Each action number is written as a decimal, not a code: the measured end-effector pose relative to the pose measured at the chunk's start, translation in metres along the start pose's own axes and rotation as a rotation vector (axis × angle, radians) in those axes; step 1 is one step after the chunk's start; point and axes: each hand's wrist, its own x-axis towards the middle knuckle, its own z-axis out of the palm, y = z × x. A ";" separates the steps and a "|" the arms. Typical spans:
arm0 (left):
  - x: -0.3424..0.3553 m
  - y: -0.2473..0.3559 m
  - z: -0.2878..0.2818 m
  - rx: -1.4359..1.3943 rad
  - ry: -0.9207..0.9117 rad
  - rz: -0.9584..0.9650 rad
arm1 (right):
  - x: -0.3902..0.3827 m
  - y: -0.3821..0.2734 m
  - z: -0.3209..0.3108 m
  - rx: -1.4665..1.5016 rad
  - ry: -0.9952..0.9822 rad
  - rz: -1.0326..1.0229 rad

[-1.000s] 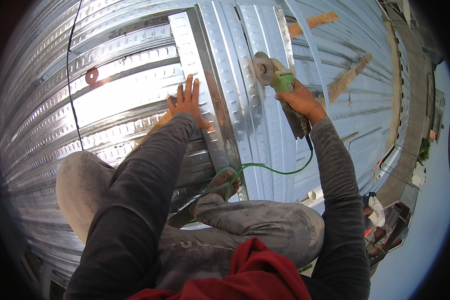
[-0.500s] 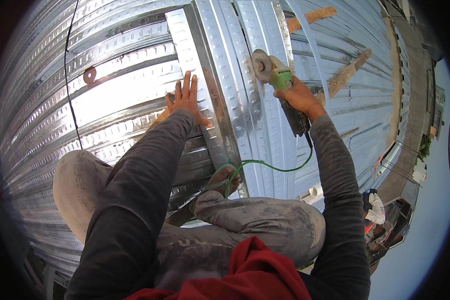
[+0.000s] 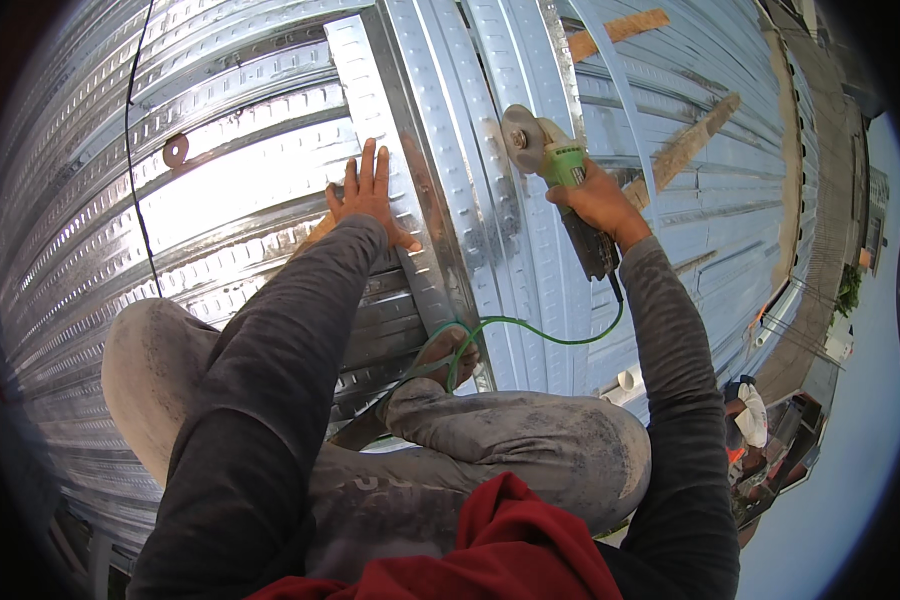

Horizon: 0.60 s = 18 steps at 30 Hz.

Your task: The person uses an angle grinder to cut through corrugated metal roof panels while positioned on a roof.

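Observation:
My right hand point(image 3: 607, 203) is wrapped round the body of a green and black angle grinder point(image 3: 567, 172). The grinder's cutting disc point(image 3: 522, 138) faces up and to the left, above the ribbed metal decking. A green cord point(image 3: 540, 336) loops from the tool's rear end back toward my foot. My left hand point(image 3: 368, 196) lies flat with spread fingers on a loose strip of shiny embossed sheet metal point(image 3: 358, 72). That strip rests across the decking sheets, left of the grinder. Nothing is held in my left hand.
A small brown disc point(image 3: 175, 150) lies on the bright decking point(image 3: 240, 190) at left, near a black cable point(image 3: 135, 150). Wooden planks point(image 3: 695, 140) and a curved pale strip point(image 3: 620, 85) lie at right. My sandalled foot point(image 3: 446, 358) is below the strip. Another person point(image 3: 748, 415) is at lower right.
Both hands keep their hold and place. The grinder and its disc have shifted very slightly; the whole view has moved a little.

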 end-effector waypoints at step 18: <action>0.000 -0.001 0.002 -0.020 0.040 0.011 | -0.008 0.016 0.003 0.020 -0.021 -0.019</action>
